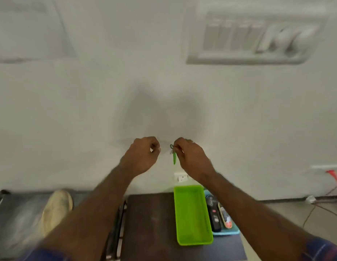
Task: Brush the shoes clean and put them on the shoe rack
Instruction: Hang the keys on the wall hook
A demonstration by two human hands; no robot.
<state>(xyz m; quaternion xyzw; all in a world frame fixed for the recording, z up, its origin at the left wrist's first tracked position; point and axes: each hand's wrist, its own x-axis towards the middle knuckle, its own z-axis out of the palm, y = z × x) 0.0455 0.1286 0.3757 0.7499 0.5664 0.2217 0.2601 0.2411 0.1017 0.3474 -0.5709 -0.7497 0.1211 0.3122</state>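
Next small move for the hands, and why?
Probably lower the right hand and drop the small green item it pinches into the green tray below. The left hand is curled and seems empty; the pale shoe lies untouched.

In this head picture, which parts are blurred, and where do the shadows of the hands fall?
Head view: the switch panel on the wall and the beige shoe at lower left are smeared by motion blur; the green tray is sharper. Soft grey shadows lie on the wall just above the left hand and right hand.
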